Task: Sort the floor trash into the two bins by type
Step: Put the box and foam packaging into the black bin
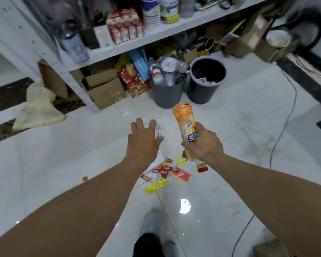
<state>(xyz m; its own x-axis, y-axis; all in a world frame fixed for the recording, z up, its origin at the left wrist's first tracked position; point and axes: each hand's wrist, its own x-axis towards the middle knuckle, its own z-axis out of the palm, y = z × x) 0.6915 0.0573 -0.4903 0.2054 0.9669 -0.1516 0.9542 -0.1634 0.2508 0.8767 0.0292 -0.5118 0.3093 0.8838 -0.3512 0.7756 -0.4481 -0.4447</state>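
Now the left hand (144, 140) curls round a clear cup (160, 134); the right hand (204, 143) grips an orange bottle (183, 119), its red cap (202, 168) pointing down; small wrappers (167, 173) lie on the floor (63, 164) under the hands; ahead, the left bin (167, 95) is full of bottles; the right bin (206, 91) stands just beside it.

Two grey bins stand on the floor (63, 154), the full bin (167, 93) and the nearly empty bin (206, 89). Two hands are in view and each holds one thing: the left hand (144, 141) has one clear cup (160, 133), the right hand (204, 143) one orange bottle (183, 121). On the tiles lie one red cap (85, 179) and one heap of red and yellow wrappers (165, 173), too tangled to count singly.
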